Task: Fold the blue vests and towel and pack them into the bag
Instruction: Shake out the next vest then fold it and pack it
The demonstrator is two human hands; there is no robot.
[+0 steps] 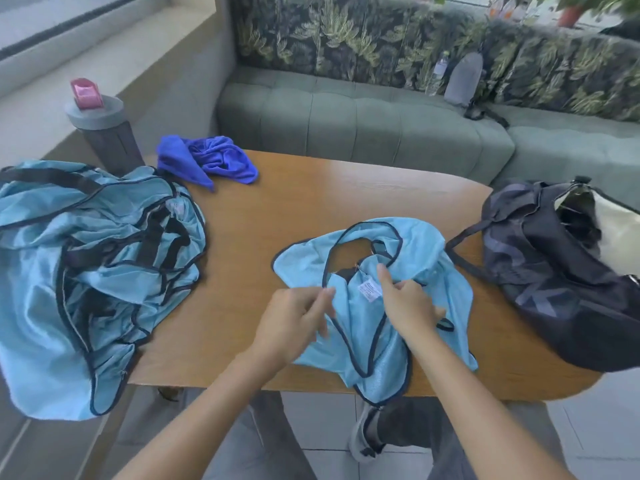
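A wooden table [311, 202] fills mid-frame. At the left, a heap of light blue vests [86, 271] spills over its edge; at the right sits the dark bag [554, 289], mouth open. One vest [426, 258] lies bottom centre, its fabric pinched by the left hand [294, 323] and right hand [408, 306]. The crumpled blue towel [211, 159] lies upper left.
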